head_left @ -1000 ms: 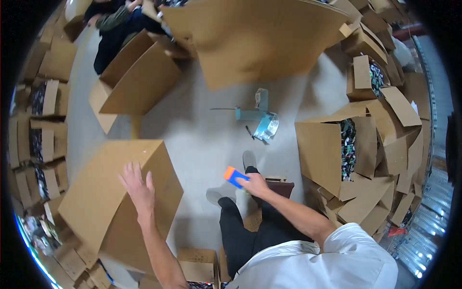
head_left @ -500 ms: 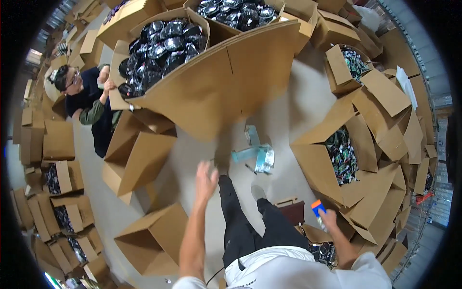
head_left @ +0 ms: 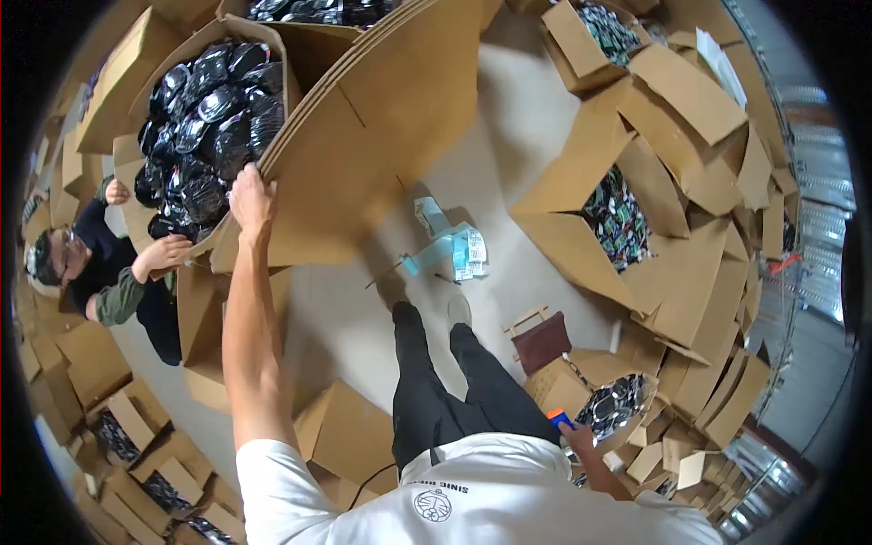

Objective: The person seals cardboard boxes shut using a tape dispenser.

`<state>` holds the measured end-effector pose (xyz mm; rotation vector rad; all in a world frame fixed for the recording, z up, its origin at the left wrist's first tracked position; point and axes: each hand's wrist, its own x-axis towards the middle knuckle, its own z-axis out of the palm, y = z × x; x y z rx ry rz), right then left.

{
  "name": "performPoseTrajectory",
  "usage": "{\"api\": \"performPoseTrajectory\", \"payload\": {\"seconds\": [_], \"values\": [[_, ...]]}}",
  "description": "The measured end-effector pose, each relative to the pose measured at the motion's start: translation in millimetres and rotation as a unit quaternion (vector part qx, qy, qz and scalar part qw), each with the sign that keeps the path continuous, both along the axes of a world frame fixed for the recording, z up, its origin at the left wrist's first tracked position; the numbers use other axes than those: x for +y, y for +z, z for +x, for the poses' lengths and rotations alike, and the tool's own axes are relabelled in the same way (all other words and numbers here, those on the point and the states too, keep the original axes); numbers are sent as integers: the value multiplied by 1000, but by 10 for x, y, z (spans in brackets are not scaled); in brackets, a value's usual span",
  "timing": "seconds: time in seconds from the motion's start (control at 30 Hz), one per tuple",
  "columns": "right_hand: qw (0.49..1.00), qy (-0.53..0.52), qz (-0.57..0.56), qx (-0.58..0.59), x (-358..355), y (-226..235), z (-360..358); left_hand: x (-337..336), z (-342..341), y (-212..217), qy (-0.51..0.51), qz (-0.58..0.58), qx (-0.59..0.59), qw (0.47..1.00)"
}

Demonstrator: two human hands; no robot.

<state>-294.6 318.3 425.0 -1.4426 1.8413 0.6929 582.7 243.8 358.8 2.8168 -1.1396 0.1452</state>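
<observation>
My left hand (head_left: 252, 197) reaches up and grips the edge of a big cardboard box (head_left: 363, 136) filled with shiny black packets (head_left: 202, 118). My right hand (head_left: 574, 436) hangs low by my hip and holds a small orange and blue tool (head_left: 558, 419). It is just beside an open box of dark packets (head_left: 618, 404). My legs in black trousers (head_left: 454, 381) stand on the pale floor.
Another person in dark clothes (head_left: 100, 272) crouches at the left, hands on the same big box. A tape dispenser and paper labels (head_left: 450, 250) lie on the floor. A small brown stool (head_left: 540, 341) stands near my feet. Open cardboard boxes (head_left: 618, 218) crowd all sides.
My left hand rose from mid-air and took hold of the big box's edge. My right hand with the tool dropped lower toward my hip. The view swung toward the big box.
</observation>
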Motion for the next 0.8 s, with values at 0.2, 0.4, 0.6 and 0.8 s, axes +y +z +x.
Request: {"api": "performPoseTrajectory", "payload": {"seconds": [0.2, 0.4, 0.6, 0.8], "values": [[985, -159, -20, -67, 18, 13, -166, 234, -1243, 92, -58, -83, 51, 994], [943, -297, -82, -125, -116, -495, -814, 164, -1911, 216, -22, -8, -20, 1000], [955, -237, -98, -148, -503, -543, -682, 247, -2221, 158, -14, 7, 27, 1000], [958, -194, -92, -187, -1203, -640, -416, 172, -2591, 156, -29, -53, 69, 996]]}}
